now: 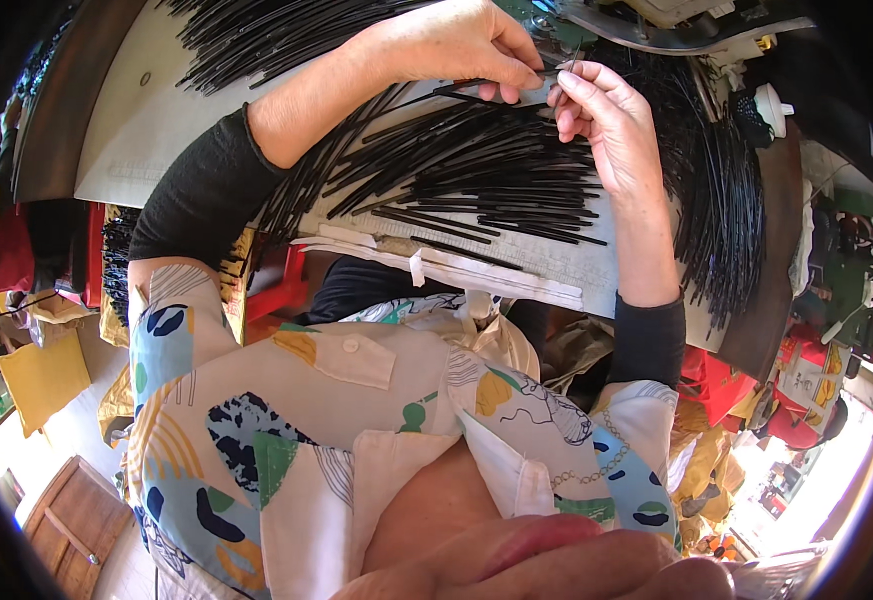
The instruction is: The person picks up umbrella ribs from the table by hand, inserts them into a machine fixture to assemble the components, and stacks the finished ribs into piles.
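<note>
Both hands meet close together at the far side of the table, by the machine's edge. My left hand (pixel 457 50) has its fingers bent and pinched on a thin black strip (pixel 427 97), which trails out to the left beneath it. Just to its right, my right hand (pixel 602 115) is closed in a pinch, thumb against forefinger. A fine dark line rises from those fingertips, too small to name. Below the hands a loose pile of black strips (pixel 477 180) fans out over the pale tabletop (pixel 117 150).
A second heap of black strips (pixel 267 35) lies at the far left. A long bundle of strips (pixel 722 220) hangs over the table's right side. At the far right stands a machine (pixel 657 35) with a white knob (pixel 773 110). White paper strips (pixel 447 272) line the near edge.
</note>
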